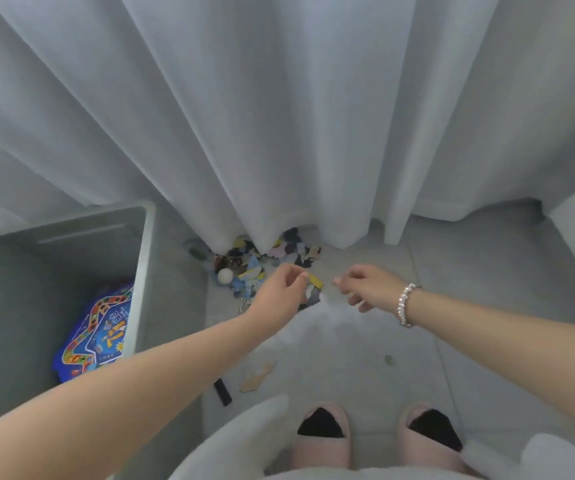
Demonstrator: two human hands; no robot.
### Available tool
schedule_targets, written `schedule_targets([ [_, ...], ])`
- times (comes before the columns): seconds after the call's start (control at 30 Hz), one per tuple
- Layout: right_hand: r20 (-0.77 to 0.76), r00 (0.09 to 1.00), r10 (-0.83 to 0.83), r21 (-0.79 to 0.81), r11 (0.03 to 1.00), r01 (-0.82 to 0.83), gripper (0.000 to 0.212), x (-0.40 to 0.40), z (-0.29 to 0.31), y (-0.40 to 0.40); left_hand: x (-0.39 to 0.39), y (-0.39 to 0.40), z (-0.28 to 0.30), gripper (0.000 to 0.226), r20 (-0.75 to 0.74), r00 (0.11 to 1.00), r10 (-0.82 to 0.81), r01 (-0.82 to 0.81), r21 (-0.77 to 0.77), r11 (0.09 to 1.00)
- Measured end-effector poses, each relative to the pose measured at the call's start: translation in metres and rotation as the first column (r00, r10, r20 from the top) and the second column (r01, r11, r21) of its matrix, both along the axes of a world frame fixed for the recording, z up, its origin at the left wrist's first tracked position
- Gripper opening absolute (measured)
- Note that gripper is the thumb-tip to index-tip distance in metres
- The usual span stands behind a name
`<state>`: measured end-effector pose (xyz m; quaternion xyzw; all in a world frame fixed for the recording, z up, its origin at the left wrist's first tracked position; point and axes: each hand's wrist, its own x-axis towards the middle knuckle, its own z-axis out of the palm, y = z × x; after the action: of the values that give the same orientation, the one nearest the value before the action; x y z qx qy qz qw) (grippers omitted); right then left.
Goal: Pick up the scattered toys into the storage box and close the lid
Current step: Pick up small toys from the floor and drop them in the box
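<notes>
Scattered toys (265,259): we see a heap of small flat puzzle-like pieces, blue, yellow, pink and dark, on the floor tiles (348,341) at the foot of the curtain (279,116), partly tucked under its hem; single shapes are too blurred for us to name.
White ball (224,275): we find it at the left edge of the heap.
Metal hook (241,305): we see it just below the heap, long axis near vertical in view.
Stray pieces: we note a tan flat piece (256,375) and a dark bar (222,392) on the tiles nearer the feet, well apart from the heap.
Storage box (142,271): grey, open-topped, left of the heap; we see no lid on it.
Box contents: a blue game board (95,336) with a coloured track lies on the bottom; its printing is unreadable to us.
Left hand (279,292): over the near edge of the heap, fingers curled, pinching a few pieces, one yellow.
Right hand (365,285): just right of the left hand, fingers loosely curled; we cannot tell whether it grasps anything.
Bracelet (404,304): white beads, on the right wrist.
Slippers (324,434): pink, at the lower edge.
</notes>
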<state>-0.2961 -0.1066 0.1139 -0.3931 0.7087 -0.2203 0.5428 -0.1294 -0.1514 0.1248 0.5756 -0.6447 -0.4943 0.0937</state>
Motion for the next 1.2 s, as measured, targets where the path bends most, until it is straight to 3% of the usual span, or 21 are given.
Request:
schedule_targets([
  [0.2,-0.081,0.992,0.1,0.147,0.985,-0.088,0.018,-0.03,-0.081,0.028,-0.036,-0.001,-0.066,0.017,0.068,0.988,-0.135,0.133,0.042,0.99],
  [0.3,-0.144,0.98,0.136,0.184,0.977,-0.109,0.021,-0.037,-0.115,0.047,-0.043,0.011,-0.1,0.013,0.042,0.99,-0.134,0.13,0.091,0.987],
  [0.4,-0.252,0.921,0.298,0.262,0.937,-0.232,0.035,-0.037,-0.146,0.075,-0.042,0.031,-0.132,0.011,0.018,0.996,-0.09,0.086,0.153,0.985],
  [0.53,-0.27,0.894,0.359,0.325,0.908,-0.266,0.037,-0.03,-0.182,0.121,-0.037,0.057,-0.159,0.012,0.005,0.998,-0.062,0.059,0.248,0.967],
  [0.83,-0.31,0.95,0.029,0.162,0.986,0.023,0.022,-0.024,-0.209,0.143,-0.032,0.076,-0.175,0.013,-0.018,0.999,-0.037,0.041,0.29,0.956],
  [1.1,-0.228,0.931,-0.284,0.134,0.938,0.319,0.021,-0.023,-0.207,0.132,-0.035,0.068,-0.18,0.015,-0.036,0.998,0.055,-0.043,0.258,0.965],
  [1.2,-0.19,0.919,-0.346,0.128,0.919,0.372,0.023,-0.025,-0.205,0.122,-0.026,0.062,-0.192,0.014,0.033,0.997,0.062,-0.066,0.14,0.988],
])
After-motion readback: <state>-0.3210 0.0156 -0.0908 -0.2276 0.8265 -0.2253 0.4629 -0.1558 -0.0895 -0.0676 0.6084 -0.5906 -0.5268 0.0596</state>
